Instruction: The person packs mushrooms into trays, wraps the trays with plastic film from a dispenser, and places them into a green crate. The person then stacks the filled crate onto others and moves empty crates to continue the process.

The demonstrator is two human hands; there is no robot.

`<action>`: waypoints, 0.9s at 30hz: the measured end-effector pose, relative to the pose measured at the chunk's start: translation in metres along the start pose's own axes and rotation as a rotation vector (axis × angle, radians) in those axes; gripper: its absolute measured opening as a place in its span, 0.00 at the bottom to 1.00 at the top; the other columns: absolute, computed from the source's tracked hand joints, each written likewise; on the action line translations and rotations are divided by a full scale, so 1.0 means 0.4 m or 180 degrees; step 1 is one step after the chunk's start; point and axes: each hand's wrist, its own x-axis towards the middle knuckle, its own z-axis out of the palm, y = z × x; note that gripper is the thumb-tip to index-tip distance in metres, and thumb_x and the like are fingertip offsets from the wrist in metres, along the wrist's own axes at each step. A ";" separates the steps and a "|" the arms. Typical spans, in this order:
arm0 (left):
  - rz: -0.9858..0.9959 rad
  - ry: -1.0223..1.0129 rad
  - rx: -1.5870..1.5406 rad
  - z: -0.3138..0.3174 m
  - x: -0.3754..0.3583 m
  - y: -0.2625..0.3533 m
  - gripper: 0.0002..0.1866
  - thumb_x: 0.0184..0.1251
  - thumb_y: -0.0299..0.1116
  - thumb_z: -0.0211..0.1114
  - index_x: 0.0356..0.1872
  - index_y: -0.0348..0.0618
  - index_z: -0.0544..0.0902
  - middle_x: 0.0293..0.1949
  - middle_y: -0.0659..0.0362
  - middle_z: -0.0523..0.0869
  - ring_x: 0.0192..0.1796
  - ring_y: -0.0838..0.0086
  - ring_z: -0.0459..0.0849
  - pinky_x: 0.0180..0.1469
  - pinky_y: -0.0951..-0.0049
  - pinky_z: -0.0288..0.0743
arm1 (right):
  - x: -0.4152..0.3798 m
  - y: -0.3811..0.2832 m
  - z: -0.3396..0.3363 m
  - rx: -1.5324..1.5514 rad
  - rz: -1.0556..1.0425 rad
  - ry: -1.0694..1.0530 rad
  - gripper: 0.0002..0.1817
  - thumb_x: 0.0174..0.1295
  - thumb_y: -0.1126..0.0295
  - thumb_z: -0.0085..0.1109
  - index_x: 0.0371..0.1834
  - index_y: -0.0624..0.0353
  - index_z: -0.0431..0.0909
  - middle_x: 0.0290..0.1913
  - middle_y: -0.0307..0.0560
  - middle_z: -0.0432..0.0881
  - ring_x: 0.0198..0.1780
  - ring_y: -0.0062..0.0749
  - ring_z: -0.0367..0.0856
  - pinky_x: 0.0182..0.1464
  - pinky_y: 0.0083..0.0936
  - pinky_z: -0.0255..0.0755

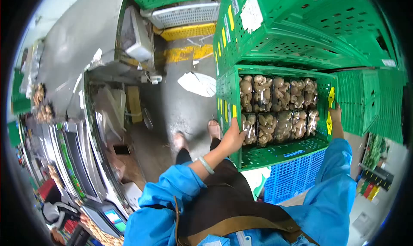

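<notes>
A green plastic crate (264,158) holds two rows of packed brown mushrooms (282,89) in clear film. My left hand (230,140) is closed on the crate's left side, its thumb over the rim close to the front packs. On the opposite side, my right hand (335,115) grips the rim by the yellow handle (331,98). Some fingers of both hands are hidden behind the crate walls. Below the crate, a blue crate (294,175) shows at the front.
Tall green crates (309,27) are stacked behind, with more nested crates (357,100) at right. A steel counter (81,39) and a machine with a lit screen (114,218) stand at left. White scrap (198,84) lies on the floor near my feet.
</notes>
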 end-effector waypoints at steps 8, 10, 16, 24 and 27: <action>0.0001 -0.0251 -0.0513 0.002 0.011 -0.027 0.21 0.62 0.32 0.67 0.51 0.34 0.69 0.42 0.47 0.82 0.43 0.58 0.84 0.47 0.62 0.75 | -0.742 -0.205 0.058 0.0259 -0.1579 -0.0504 0.14 0.50 0.73 0.60 0.42 0.61 0.80 0.48 0.51 0.82 0.52 0.49 0.77 0.56 0.39 0.71; 0.1027 -0.0069 0.0268 0.005 0.044 -0.100 0.22 0.65 0.28 0.64 0.57 0.35 0.69 0.50 0.51 0.76 0.48 0.68 0.78 0.48 0.71 0.75 | -0.889 -0.182 0.025 0.0027 -0.1905 -0.0705 0.14 0.50 0.72 0.60 0.41 0.59 0.81 0.47 0.50 0.82 0.53 0.47 0.77 0.56 0.40 0.71; 0.0775 -0.0334 0.0317 -0.002 0.033 -0.034 0.22 0.65 0.29 0.66 0.57 0.36 0.68 0.49 0.55 0.77 0.44 0.72 0.76 0.43 0.72 0.72 | -1.060 -0.324 -0.535 0.0412 -0.1837 0.1170 0.34 0.51 0.65 0.71 0.63 0.59 0.70 0.62 0.52 0.73 0.65 0.48 0.70 0.66 0.41 0.64; -0.0030 -0.0799 0.0540 -0.048 0.139 -0.105 0.33 0.65 0.30 0.66 0.67 0.33 0.62 0.61 0.47 0.75 0.60 0.65 0.74 0.60 0.68 0.67 | -0.870 -0.077 -0.912 0.1435 -0.2121 0.3401 0.35 0.57 0.57 0.65 0.65 0.62 0.67 0.64 0.52 0.72 0.64 0.44 0.70 0.65 0.39 0.63; 0.0234 -0.0346 0.0132 0.140 0.303 -0.064 0.31 0.61 0.25 0.66 0.65 0.36 0.66 0.58 0.51 0.76 0.57 0.69 0.75 0.55 0.68 0.73 | -0.649 0.144 -0.931 0.1703 -0.2166 0.3297 0.33 0.59 0.56 0.63 0.65 0.63 0.68 0.63 0.52 0.73 0.63 0.43 0.71 0.65 0.38 0.64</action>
